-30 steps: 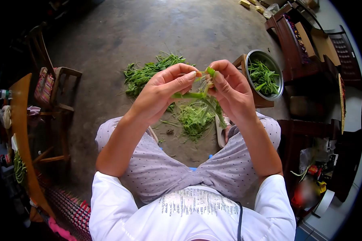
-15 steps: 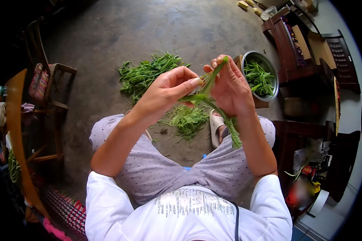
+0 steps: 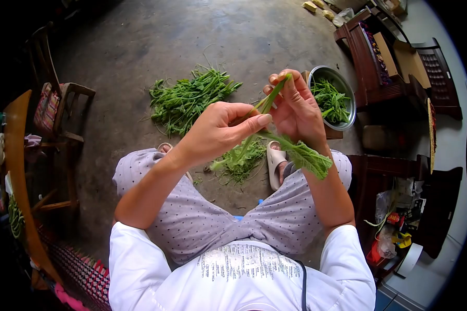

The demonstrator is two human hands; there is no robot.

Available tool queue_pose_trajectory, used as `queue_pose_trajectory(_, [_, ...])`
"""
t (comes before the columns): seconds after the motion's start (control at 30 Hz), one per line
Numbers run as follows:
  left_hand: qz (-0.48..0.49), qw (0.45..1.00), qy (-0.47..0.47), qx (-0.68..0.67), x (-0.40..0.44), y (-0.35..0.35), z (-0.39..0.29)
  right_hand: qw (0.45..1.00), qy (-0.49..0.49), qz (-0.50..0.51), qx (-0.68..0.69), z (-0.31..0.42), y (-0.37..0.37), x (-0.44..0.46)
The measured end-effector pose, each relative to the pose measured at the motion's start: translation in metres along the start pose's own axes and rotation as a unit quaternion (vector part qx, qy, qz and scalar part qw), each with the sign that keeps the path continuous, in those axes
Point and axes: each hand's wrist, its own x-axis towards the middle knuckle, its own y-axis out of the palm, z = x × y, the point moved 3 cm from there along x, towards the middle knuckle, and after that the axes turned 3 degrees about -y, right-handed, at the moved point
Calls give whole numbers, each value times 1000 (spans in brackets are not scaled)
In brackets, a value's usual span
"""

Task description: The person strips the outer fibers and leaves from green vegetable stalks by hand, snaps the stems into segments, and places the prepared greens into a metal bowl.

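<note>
Above my knees, a green leafy stem (image 3: 270,102) is stretched between both hands, and its crinkled leaf hangs down to the right. My right hand (image 3: 298,106) pinches the upper tip of the stem between thumb and fingers. Thumb and forefinger of my left hand (image 3: 225,127) are closed on the lower part of it. Past my left hand, a large heap of leafy green stems (image 3: 192,98) lies on the floor. Directly below the hands, a small pile of pale green strips and scraps (image 3: 244,163) lies between my sandalled feet.
At the right, a metal basin (image 3: 354,106) holds trimmed green stems. Dark wooden furniture (image 3: 368,57) lines the right side, with a cluttered low shelf (image 3: 399,217). On the left stand a wooden chair (image 3: 62,98) and a table edge (image 3: 18,135).
My left hand has moved a little right and down along the stem. The leaf has swung outward and to the right. My right hand keeps its pinch at the tip.
</note>
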Motion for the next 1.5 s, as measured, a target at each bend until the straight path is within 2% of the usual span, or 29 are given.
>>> queue_pose_trajectory(0.37, [55, 998, 18, 8, 1, 5, 11, 998, 7, -55, 3, 10, -6, -1])
queue_pose_trajectory(0.43, [79, 991, 46, 97, 0, 9, 7, 998, 3, -57, 7, 14, -8, 0])
queue_pose_trajectory(0.5, [75, 992, 46, 90, 1, 10, 5, 998, -12, -61, 19, 21, -10, 1])
queue_pose_trajectory(0.6, [96, 982, 45, 159, 1, 11, 6, 998, -24, -36, 40, 33, -25, 7])
queue_pose_trajectory(0.7, [100, 967, 93, 214, -1, 15, 17, 997, -36, -29, 62, 49, -39, 9])
queue_pose_trajectory(0.77, [97, 937, 159, 295, -5, 17, 22, 995, -79, -3, 54, 62, -51, 11])
queue_pose_trajectory(0.8, [113, 930, 135, 322, -7, 18, 23, 992, -111, -51, 35, 69, -47, 9])
queue_pose_trajectory(0.83, [117, 930, 136, 322, -9, 20, 26, 991, -115, -54, 34, 73, -52, 8])
queue_pose_trajectory(0.9, [72, 903, 165, 391, -12, 23, 35, 989, -141, -14, 40, 90, -66, 10])
queue_pose_trajectory(0.97, [80, 888, 177, 417, -13, 21, 50, 987, -154, -13, 42, 102, -76, 11])
queue_pose_trajectory(1.07, [98, 860, 135, 481, -14, 16, 89, 976, -215, -41, 22, 121, -87, 6])
queue_pose_trajectory(1.3, [138, 848, 59, 509, -17, 21, 169, 968, -243, -22, 59, 150, -103, -4])
queue_pose_trajectory(1.43, [161, 812, -14, 561, -17, 17, 217, 963, -260, -35, 68, 163, -110, -11])
queue_pose_trajectory(1.5, [172, 795, -50, 580, -21, 7, 249, 951, -298, -1, 80, 182, -123, -16])
